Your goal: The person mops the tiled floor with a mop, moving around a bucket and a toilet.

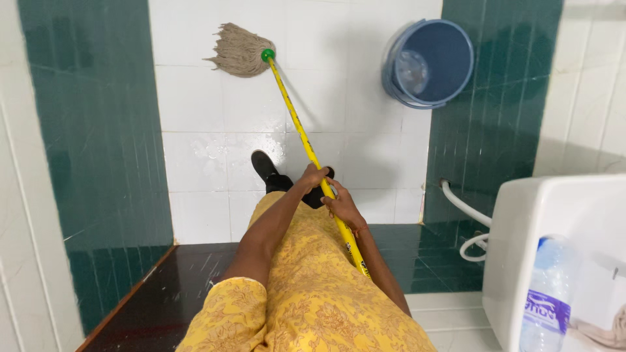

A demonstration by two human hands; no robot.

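Hands first: I see the right hand (343, 207) clamped on the yellow mop handle (306, 140) nearest me, fingers wrapped round it. The left hand (314, 176) is closed on the same handle just above. The handle runs toward eleven o'clock to the tan mop head (238, 51), lying on the wet white floor tiles (208, 156). A blue bucket (430, 62) sits at one o'clock, well apart.
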